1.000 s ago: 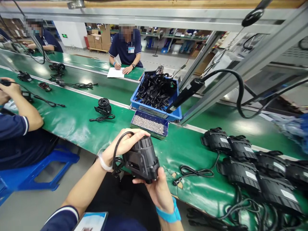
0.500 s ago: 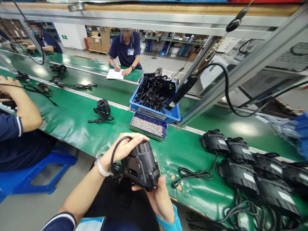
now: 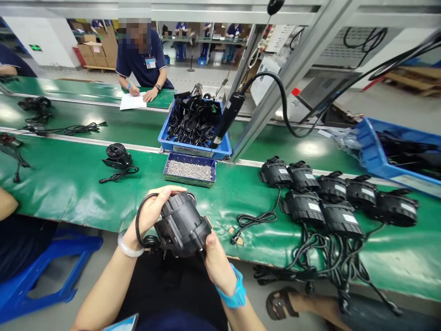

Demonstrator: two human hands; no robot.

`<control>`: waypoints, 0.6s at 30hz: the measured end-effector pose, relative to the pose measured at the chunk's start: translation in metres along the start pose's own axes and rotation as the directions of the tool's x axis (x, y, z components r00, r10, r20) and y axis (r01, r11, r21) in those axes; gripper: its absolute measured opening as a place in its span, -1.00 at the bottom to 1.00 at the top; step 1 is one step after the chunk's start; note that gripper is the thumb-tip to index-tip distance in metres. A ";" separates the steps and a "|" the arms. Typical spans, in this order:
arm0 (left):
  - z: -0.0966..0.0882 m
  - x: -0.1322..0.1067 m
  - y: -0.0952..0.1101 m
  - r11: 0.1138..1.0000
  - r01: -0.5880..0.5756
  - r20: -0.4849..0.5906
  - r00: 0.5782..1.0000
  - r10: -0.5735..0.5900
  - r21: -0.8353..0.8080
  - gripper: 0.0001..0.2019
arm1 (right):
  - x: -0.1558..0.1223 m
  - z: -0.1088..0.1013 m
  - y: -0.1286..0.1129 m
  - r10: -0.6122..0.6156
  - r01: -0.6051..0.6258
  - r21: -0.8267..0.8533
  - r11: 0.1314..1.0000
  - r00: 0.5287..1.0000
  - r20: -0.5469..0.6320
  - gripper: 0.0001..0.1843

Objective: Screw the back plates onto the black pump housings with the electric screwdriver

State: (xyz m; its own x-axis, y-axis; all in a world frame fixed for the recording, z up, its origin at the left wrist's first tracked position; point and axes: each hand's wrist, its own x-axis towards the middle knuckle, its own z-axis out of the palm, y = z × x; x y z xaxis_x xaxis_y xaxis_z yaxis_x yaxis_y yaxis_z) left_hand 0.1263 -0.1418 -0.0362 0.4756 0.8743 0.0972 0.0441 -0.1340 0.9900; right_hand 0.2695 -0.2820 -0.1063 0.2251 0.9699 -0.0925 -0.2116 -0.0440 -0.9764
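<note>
Both my hands hold one black round motor housing with a black cord looping off its left side, just in front of the green belt's near edge. My left hand wraps over its top left, fingers curled on the ribbed end. My right hand grips it from below right, thumb up against the body. A small blue tray of silver screws lies on the belt just beyond the housing.
A blue bin of black cords sits behind the screw tray, with a hanging power screwdriver over it. Several black housings with tangled cords lie to the right. One housing lies left. A seated person writes across the line; another person's arm shows at left.
The view has swung right and down, bringing the right-hand blue bin and a sandalled foot into sight. The housing has turned slightly in my hands; both grips are kept.
</note>
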 end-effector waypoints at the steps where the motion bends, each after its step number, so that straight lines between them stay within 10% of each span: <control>1: 0.001 0.000 -0.002 1.000 -0.003 -0.001 1.000 0.003 -0.003 -0.46 | 0.000 0.001 -0.005 -0.006 0.006 -0.006 1.000 1.000 0.016 -0.22; 8: -0.002 -0.007 0.006 0.996 -0.033 0.112 0.993 0.042 -0.084 -0.31 | 0.000 0.004 -0.026 -0.019 0.009 0.127 0.992 0.996 0.082 -0.12; 13: 0.007 -0.017 0.003 0.934 -0.222 0.047 0.975 0.217 0.280 -0.27 | 0.023 -0.020 -0.019 -0.016 0.029 0.160 0.987 0.997 -0.081 0.15; 18: 0.058 -0.008 -0.033 0.583 -0.512 0.106 0.801 0.589 0.631 -0.21 | 0.046 -0.056 -0.002 0.012 -0.004 0.036 0.999 0.972 -0.233 -0.40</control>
State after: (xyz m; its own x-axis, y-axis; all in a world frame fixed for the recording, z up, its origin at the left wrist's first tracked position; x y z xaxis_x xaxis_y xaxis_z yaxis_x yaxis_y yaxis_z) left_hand 0.1725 -0.1713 -0.0753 0.5000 0.5718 0.6504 0.3362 -0.8203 0.4626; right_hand 0.3334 -0.2510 -0.1199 0.4382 0.8867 -0.1474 -0.2467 -0.0391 -0.9683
